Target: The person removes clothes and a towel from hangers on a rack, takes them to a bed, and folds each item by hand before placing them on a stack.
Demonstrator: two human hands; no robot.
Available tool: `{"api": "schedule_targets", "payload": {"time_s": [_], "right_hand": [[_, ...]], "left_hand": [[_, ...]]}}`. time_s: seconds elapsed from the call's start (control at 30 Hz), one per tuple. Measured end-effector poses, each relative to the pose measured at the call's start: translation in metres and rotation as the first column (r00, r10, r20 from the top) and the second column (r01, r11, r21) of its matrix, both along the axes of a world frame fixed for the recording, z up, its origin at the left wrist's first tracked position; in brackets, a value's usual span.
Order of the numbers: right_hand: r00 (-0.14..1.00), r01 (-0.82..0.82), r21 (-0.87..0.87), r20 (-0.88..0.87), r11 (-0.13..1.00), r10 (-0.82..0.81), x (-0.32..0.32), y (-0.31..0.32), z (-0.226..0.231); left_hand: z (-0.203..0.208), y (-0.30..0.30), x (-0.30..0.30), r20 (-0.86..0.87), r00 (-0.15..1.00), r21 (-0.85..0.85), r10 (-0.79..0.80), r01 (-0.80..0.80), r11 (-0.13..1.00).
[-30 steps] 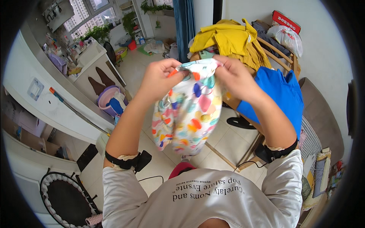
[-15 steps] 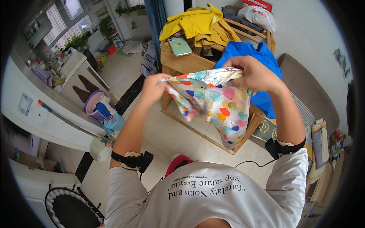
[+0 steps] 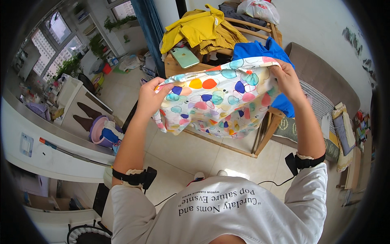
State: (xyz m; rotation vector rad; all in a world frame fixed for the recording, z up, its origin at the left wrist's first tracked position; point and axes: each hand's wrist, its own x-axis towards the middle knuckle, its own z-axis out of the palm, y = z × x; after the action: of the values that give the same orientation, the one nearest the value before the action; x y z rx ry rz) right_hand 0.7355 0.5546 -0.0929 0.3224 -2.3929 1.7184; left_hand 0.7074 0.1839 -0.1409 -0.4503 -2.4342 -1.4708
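A white cloth with multicoloured pebble-like spots (image 3: 219, 97) hangs spread in the air between my hands; its exact kind does not show. At its upper left corner, my left hand (image 3: 152, 95) is closed, thumb and fingers pinching the edge. My right hand (image 3: 287, 79) grips the upper right corner the same way. The top edge is stretched between them, while the lower part falls in loose folds. Behind the cloth, a blue garment (image 3: 264, 51) lies draped over a wooden frame (image 3: 266, 140). Yellow garments (image 3: 195, 28) are heaped beyond, near a light green phone (image 3: 185, 57).
A white plastic bag (image 3: 260, 11) sits at the far end of the wooden frame. A brown sofa (image 3: 325, 75) stands to the right. On the left are a purple bucket (image 3: 99, 132) holding cloths and a long-handled pole (image 3: 77, 154). Cables (image 3: 276, 183) run from my arm straps.
The cloth has been spread wider and now hangs open with its patterned side showing. My left hand has moved left and slightly down; my right hand has shifted right to the corner.
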Motion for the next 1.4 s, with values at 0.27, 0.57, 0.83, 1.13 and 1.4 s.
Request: {"api": "schedule_targets", "payload": {"time_s": [0.27, 0.57, 0.83, 1.13, 1.4], "right_hand": [[0.998, 0.055, 0.071, 0.024, 0.996, -0.057, 0.013, -0.027, 0.019], [0.966, -0.147, 0.338, -0.155, 0.93, 0.209, 0.017, -0.144, 0.014], [0.974, -0.224, 0.059, -0.014, 0.973, 0.225, 0.047, -0.09, -0.122], [0.873, -0.341, -0.177, 0.305, 0.923, 0.381, 0.053, -0.07, -0.161], [0.943, -0.253, -0.044, 0.21, 0.967, 0.256, 0.051, -0.103, -0.169]], "left_hand": [[0.012, -0.043, -0.021, -0.08, 0.996, -0.295, 0.026, -0.049, 0.954], [0.022, 0.06, 0.016, 0.083, 0.853, 0.008, -0.516, 0.517, 0.856], [0.031, 0.072, 0.021, 0.233, 0.777, 0.214, -0.585, 0.546, 0.81], [0.041, 0.064, 0.022, 0.088, 0.616, 0.23, -0.783, 0.752, 0.618], [0.066, 0.047, 0.021, 0.012, 0.531, 0.031, -0.847, 0.847, 0.531]]}}
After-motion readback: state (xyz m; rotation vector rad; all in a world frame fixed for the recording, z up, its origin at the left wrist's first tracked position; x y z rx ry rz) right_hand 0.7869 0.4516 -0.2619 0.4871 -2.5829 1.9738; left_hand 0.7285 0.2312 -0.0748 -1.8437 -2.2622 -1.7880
